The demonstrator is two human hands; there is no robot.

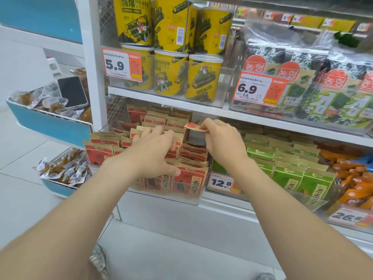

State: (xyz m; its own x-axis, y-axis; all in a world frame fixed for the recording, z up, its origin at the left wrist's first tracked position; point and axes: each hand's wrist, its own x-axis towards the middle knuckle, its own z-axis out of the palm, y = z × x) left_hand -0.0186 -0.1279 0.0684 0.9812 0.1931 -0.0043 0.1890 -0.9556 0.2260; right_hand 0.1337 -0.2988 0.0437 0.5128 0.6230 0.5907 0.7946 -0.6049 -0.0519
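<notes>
Above bin (189,196), right hand (222,142) pinches one packet (194,126)

Matt kraft-paper red packets (189,176), clear glossy plastic bin (181,196), glossy yellow tubs (171,73)

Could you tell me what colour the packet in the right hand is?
The packet is red and tan; head view.

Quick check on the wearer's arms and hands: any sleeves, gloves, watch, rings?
None visible. The left hand and right hand are bare, with no gloves or rings showing. The left forearm and right forearm are uncovered down to the frame edge: no sleeve, watch, band or markings in view.
</notes>
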